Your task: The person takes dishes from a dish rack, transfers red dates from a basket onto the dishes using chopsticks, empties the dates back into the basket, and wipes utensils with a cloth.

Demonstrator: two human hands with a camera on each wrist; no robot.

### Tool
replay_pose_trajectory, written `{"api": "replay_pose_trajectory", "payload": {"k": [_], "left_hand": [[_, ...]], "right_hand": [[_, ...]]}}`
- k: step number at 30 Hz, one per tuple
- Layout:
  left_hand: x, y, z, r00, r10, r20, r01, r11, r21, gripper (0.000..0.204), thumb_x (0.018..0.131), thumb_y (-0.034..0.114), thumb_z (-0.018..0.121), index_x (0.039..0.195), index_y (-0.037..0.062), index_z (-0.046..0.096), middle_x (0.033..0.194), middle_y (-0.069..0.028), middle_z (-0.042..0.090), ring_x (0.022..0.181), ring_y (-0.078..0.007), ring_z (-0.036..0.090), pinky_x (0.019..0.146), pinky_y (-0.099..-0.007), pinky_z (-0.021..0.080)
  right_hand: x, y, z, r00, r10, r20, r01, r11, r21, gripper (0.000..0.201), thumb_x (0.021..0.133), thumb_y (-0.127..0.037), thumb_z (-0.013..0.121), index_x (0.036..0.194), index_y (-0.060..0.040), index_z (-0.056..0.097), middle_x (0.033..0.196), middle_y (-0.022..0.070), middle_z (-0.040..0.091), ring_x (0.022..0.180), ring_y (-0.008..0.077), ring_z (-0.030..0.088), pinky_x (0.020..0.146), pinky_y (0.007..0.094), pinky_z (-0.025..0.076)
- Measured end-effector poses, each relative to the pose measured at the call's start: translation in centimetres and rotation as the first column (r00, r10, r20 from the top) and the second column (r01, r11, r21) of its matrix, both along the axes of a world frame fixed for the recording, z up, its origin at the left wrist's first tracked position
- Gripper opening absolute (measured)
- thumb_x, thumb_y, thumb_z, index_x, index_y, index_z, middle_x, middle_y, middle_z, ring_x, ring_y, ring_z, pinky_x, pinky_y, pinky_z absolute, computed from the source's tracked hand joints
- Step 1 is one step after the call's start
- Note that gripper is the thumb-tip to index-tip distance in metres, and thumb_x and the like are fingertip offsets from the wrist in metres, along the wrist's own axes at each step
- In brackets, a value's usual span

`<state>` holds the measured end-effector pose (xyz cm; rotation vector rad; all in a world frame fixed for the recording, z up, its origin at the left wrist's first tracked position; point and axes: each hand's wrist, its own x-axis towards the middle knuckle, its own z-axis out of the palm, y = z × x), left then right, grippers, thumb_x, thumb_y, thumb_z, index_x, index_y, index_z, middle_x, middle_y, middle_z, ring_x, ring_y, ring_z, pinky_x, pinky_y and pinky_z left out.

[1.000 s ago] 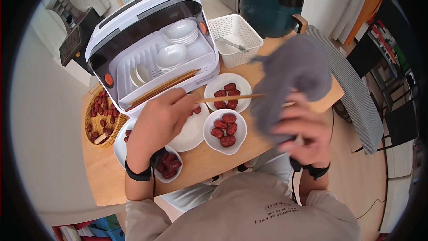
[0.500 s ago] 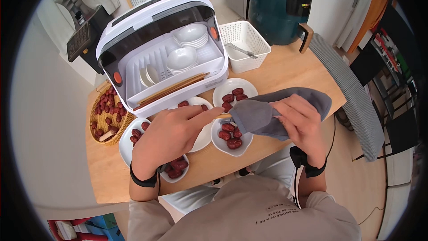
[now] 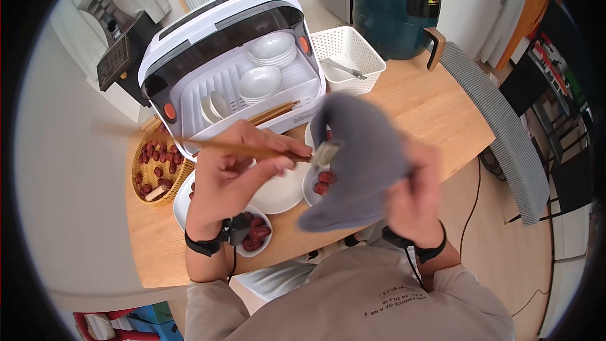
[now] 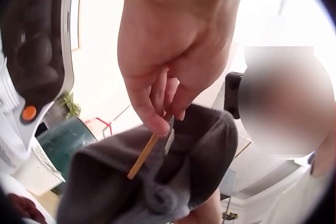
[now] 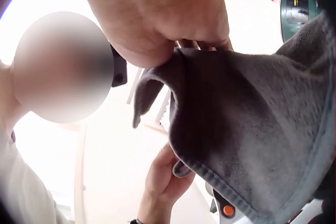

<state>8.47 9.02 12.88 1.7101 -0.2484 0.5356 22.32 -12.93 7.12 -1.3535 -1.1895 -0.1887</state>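
Note:
My left hand (image 3: 221,180) pinches a wooden chopstick (image 3: 237,147) between thumb and fingers. One end of the chopstick points left, blurred; the other reaches the grey cloth. In the left wrist view, the squared end of the chopstick (image 4: 140,160) sticks out past the fingertips, in front of the cloth. My right hand (image 3: 413,196), blurred, grips the grey cloth (image 3: 366,164) at its right side. A pale tag (image 3: 326,153) shows on the cloth's left edge. From the right wrist, the cloth (image 5: 236,124) hangs spread below the curled fingers, partly covering the left hand.
Behind the hands stands a white dish box (image 3: 221,129) with bowls and chopsticks. Red dates lie in a wicker basket (image 3: 178,177) and in a small bowl (image 3: 270,240). A plate (image 3: 278,199) lies beneath the hands. A white basket (image 3: 372,79) and green air fryer (image 3: 394,19) stand at the back.
The cloth has moved left and come off the chopstick, which now points left from the left hand. The left hand has turned palm inward. The right hand keeps its grip on the cloth.

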Motion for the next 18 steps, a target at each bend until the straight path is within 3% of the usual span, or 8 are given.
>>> {"api": "replay_pose_trajectory", "payload": {"k": [1,3,5,9,11,13,14,18], "left_hand": [[-0.1,-0.5,0.1,1.0,-0.003,-0.004,0.003,1.0,0.002,0.015,0.087,-0.01,0.058,0.1,-0.0045,0.055,0.103,-0.0184,0.067,0.089,-0.0224,0.065,0.076,-0.033,0.053],[-0.3,-1.2,0.2,0.973,0.197,0.12,-0.214,0.965,0.149,0.017,0.083,-0.011,0.063,0.098,-0.0052,0.057,0.098,-0.0216,0.065,0.089,-0.025,0.065,0.077,-0.0342,0.053],[-0.1,-0.2,0.0,0.966,0.131,0.223,-0.171,0.97,0.171,0.015,0.082,-0.009,0.065,0.093,-0.0045,0.056,0.097,-0.0219,0.064,0.085,-0.0247,0.066,0.074,-0.0336,0.053],[-1.4,2.1,2.2,0.93,0.219,0.294,-0.142,0.954,-0.263,0.004,0.09,-0.006,0.054,0.093,-0.003,0.056,0.098,-0.0225,0.063,0.075,-0.0212,0.062,0.067,-0.0312,0.053],[-2.2,5.1,2.2,0.899,0.319,0.299,-0.281,0.946,-0.164,0.006,0.093,0.002,0.056,0.096,-0.003,0.059,0.096,-0.018,0.064,0.073,-0.019,0.061,0.066,-0.0286,0.051],[-2.9,7.7,1.5,0.791,0.605,0.092,-0.601,0.738,0.307,0.011,0.091,0.007,0.063,0.097,-0.0024,0.063,0.091,-0.0098,0.065,0.07,-0.0152,0.06,0.065,-0.0279,0.049],[-3.1,9.2,1.6,0.762,0.647,0.023,-0.54,0.616,0.573,0.015,0.084,0.006,0.069,0.097,-0.0017,0.068,0.084,-0.0079,0.066,0.07,-0.017,0.061,0.068,-0.0298,0.049],[-2.6,12.5,-1.3,0.628,0.763,-0.153,-0.335,0.442,0.832,0.017,0.078,0.003,0.069,0.094,-0.0004,0.071,0.08,-0.0147,0.067,0.072,-0.0239,0.065,0.07,-0.0342,0.05]], "right_hand": [[-0.6,1.2,1.4,0.988,0.125,0.09,-0.119,0.991,-0.067,0.039,0.083,0.002,0.064,0.119,-0.0001,0.05,0.128,0.0238,0.05,0.103,0.0384,0.058,0.09,0.0408,0.047],[-1.8,2.8,2.1,0.98,0.121,0.155,-0.117,0.992,-0.039,0.038,0.08,0.004,0.064,0.115,-0.0007,0.051,0.124,0.0236,0.051,0.1,0.04,0.057,0.087,0.0397,0.049],[-1.9,3.2,1.3,0.955,0.151,0.257,-0.136,0.988,-0.075,0.034,0.077,0.006,0.063,0.109,0.0005,0.054,0.12,0.0232,0.053,0.097,0.0378,0.058,0.083,0.0387,0.05],[0.2,1.2,1.5,0.968,-0.035,0.247,0.058,0.994,-0.089,0.027,0.076,0.01,0.058,0.102,0.0015,0.057,0.108,0.0216,0.057,0.089,0.0369,0.06,0.076,0.0371,0.052],[2.0,-0.4,0.8,0.953,-0.237,0.191,0.245,0.969,-0.019,0.026,0.079,0.013,0.053,0.102,0.0012,0.056,0.109,0.019,0.059,0.094,0.0315,0.061,0.081,0.0337,0.05],[3.9,-2.0,0.0,0.898,-0.437,0.046,0.432,0.897,0.09,0.022,0.085,0.012,0.051,0.104,0.0005,0.054,0.112,0.0155,0.06,0.101,0.0233,0.059,0.089,0.0309,0.046],[5.0,-2.9,-0.5,0.871,-0.492,-0.002,0.488,0.863,0.132,0.022,0.087,0.011,0.051,0.106,0.001,0.053,0.112,0.0138,0.06,0.103,0.0206,0.058,0.091,0.0305,0.044],[9.0,-6.4,-2.3,0.773,-0.634,0.012,0.631,0.771,0.085,0.02,0.09,0.008,0.052,0.109,0.0014,0.053,0.108,0.0106,0.059,0.103,0.0164,0.056,0.092,0.0284,0.043]]}}
